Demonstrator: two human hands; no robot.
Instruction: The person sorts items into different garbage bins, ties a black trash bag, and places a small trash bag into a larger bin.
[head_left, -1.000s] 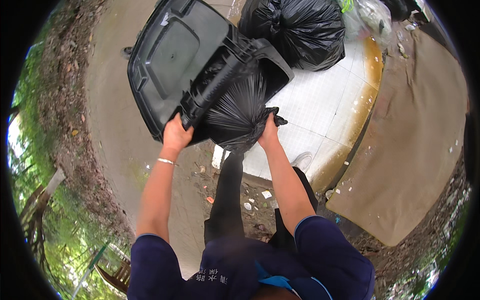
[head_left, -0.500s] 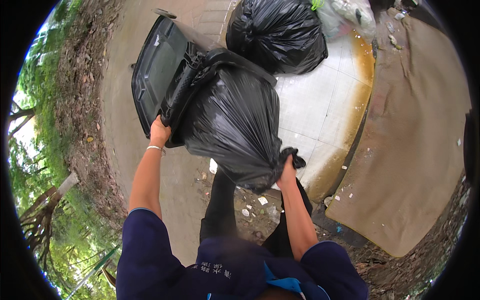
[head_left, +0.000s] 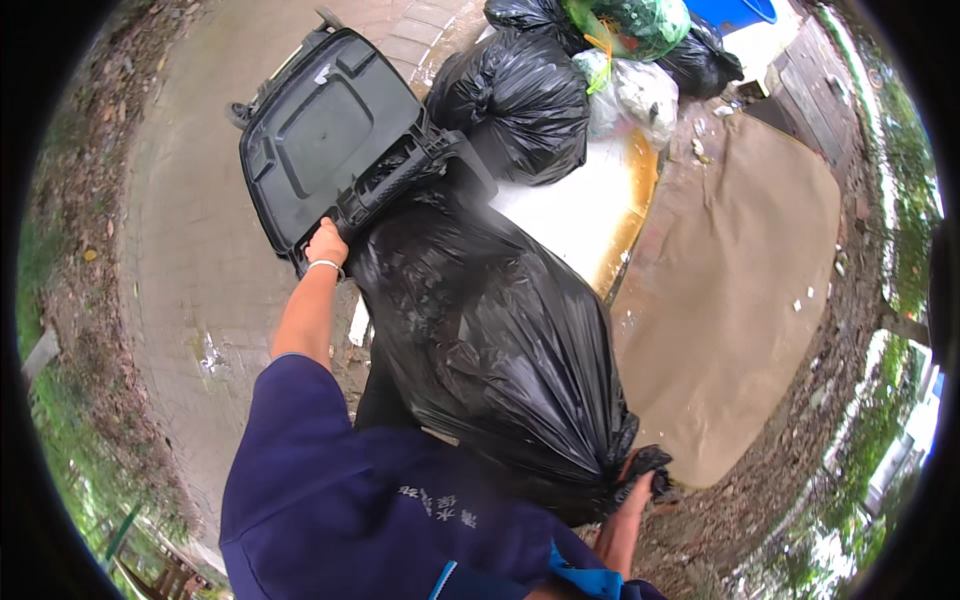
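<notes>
My left hand grips the hinged back edge of a dark wheelie bin, which is tipped over with its lid facing up at upper left. A large, full black plastic bag stretches from the bin's mouth down toward my body at lower right. My right hand is closed around the knotted, bunched end of this bag, low at the right, partly hidden by the plastic.
Black bags, pale and green bags and a blue bucket pile at the top. Below them lie a stained white panel and a brown mat. Paved ground and leaf litter border the left.
The bag has been drawn farther out of the bin, down and to the right with my right hand, and now shows much larger. My left hand has stayed on the bin.
</notes>
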